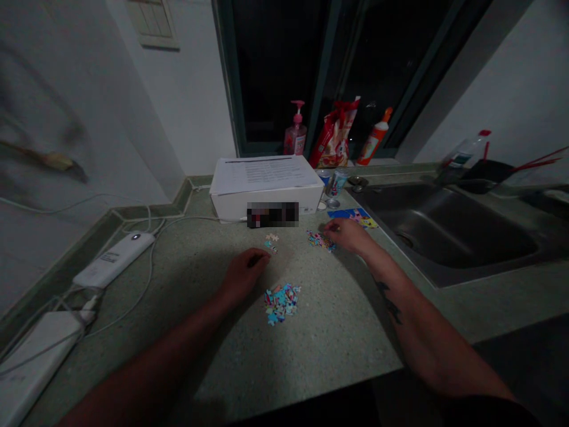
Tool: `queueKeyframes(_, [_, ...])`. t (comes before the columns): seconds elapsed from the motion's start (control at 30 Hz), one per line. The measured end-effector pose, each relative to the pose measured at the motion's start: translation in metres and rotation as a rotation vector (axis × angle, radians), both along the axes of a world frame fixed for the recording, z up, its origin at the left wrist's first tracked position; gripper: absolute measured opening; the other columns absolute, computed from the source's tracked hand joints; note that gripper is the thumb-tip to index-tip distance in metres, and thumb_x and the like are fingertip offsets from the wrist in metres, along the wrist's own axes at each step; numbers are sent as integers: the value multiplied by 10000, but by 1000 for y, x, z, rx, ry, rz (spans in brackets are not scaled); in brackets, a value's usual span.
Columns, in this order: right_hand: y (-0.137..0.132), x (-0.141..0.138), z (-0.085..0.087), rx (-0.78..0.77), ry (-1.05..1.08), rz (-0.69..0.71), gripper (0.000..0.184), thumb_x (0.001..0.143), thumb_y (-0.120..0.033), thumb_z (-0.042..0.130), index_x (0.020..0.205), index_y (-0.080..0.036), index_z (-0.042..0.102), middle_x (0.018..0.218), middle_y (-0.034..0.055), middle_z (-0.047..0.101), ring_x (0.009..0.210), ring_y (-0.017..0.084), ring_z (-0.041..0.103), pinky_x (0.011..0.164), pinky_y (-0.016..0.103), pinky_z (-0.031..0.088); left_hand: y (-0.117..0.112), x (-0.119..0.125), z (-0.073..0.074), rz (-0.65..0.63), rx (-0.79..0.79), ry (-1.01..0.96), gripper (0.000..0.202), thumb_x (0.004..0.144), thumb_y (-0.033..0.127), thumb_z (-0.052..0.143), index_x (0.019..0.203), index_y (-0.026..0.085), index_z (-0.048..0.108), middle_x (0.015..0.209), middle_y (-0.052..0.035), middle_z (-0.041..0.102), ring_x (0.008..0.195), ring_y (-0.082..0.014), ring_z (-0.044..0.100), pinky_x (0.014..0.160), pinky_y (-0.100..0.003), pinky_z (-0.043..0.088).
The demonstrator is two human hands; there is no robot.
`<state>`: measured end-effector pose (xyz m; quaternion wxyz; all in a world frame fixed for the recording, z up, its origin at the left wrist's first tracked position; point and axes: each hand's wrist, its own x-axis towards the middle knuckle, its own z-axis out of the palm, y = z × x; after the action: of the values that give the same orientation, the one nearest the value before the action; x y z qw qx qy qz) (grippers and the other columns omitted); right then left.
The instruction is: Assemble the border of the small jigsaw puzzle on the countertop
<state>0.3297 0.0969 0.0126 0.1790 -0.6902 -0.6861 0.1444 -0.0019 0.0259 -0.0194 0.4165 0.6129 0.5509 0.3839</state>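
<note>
My left hand (pixel 248 271) rests over the counter with fingers curled together, their tips beside a few loose jigsaw puzzle pieces (pixel 271 245). Whether a piece sits in those fingers is hidden. At the right edge of a small multicoloured pile of puzzle pieces (pixel 316 239), my right hand (pixel 349 233) has thumb and fingers pinched together; anything between them is too small to tell. A larger heap of mostly blue puzzle pieces (pixel 281 303) lies nearer to me, between my forearms. Behind my right hand is a blue and yellow picture card (pixel 355 217).
A white box (pixel 267 178) with a printed sheet stands at the back, a dark pixelated object before it. Cans (pixel 338 182) stand beside it. On the right is a sink (pixel 448 231). White power banks (pixel 113 259) and cables lie left. A pump bottle (pixel 296 133) stands by the window.
</note>
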Motion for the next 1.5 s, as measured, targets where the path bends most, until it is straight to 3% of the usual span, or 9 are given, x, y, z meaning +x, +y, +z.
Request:
queueKeyframes(0.13, [-12, -32, 2, 112, -91, 64, 205, 989, -255, 666, 1064, -209, 851, 1124, 128, 817, 988, 266, 763, 869, 354, 542, -1, 2, 3, 0, -6, -5, 295, 855, 466, 657, 924, 214, 795, 920, -84, 817, 901, -278, 756, 826, -376, 574])
queueKeyframes(0.23, [-20, -71, -3, 102, -21, 238, 225, 1009, -213, 643, 1113, -216, 842, 1157, 110, 793, 1039, 244, 748, 929, 339, 539, -1, 4, 3, 6, -7, -31, 288, 842, 461, 660, 912, 214, 789, 930, -80, 817, 902, -268, 756, 831, -369, 575])
queueKeyframes(0.37, [-20, -111, -5, 90, -29, 288, 268, 1038, -283, 674, 1270, -226, 794, 1295, 118, 738, 1155, 260, 721, 990, 346, 530, 1, 5, -2, -3, -1, -71, 297, 839, 471, 663, 908, 212, 792, 922, -74, 816, 877, -255, 755, 790, -348, 579])
queueKeyframes(0.5, [-12, -127, -5, 22, -99, 293, 289, 1062, -339, 665, 1290, -205, 782, 1286, 135, 721, 1140, 269, 721, 951, 334, 522, 2, 5, -3, -10, 0, -58, 260, 845, 437, 666, 894, 216, 793, 878, -59, 813, 851, -247, 755, 759, -329, 575])
queueKeyframes(0.63, [-7, -132, -8, 28, -81, 281, 217, 1025, -274, 695, 1204, -187, 780, 1222, 123, 721, 1076, 250, 717, 906, 321, 503, 1, 5, 1, -21, 2, -18, 241, 862, 408, 654, 895, 214, 793, 855, -54, 809, 831, -243, 753, 768, -332, 570])
queueKeyframes(0.83, [-11, -114, -9, 82, -3, 258, 82, 991, -279, 715, 1005, -215, 765, 1067, 66, 745, 970, 218, 700, 844, 307, 483, 1, 5, 2, -21, -15, -22, 237, 868, 401, 650, 900, 215, 793, 847, -56, 803, 824, -240, 754, 763, -326, 570])
queueKeyframes(1.17, [-33, -9, 1, 191, -166, 134, 169, 1008, -256, 652, 1028, -209, 813, 1121, 130, 746, 1009, 275, 717, 903, 370, 522, -1, 4, 2, -26, -6, -46, 304, 844, 476, 659, 906, 205, 782, 920, -81, 815, 868, -262, 747, 784, -356, 566])
queueKeyframes(1.37, [-46, 0, -1, 75, -226, 163, 174, 1009, -204, 656, 1027, -228, 828, 1123, 116, 762, 1010, 264, 714, 886, 348, 514, -2, 2, 3, 2, -22, -7, 352, 845, 516, 658, 944, 208, 797, 924, -75, 813, 877, -265, 745, 770, -350, 558])
queueKeyframes(1.5, [-45, -7, 6, 101, -210, 205, 211, 1028, -231, 635, 1109, -221, 830, 1163, 132, 762, 1047, 281, 714, 891, 362, 517, -2, 2, 3, 8, -20, -23, 342, 840, 508, 667, 937, 209, 801, 926, -80, 816, 878, -270, 747, 768, -356, 563])
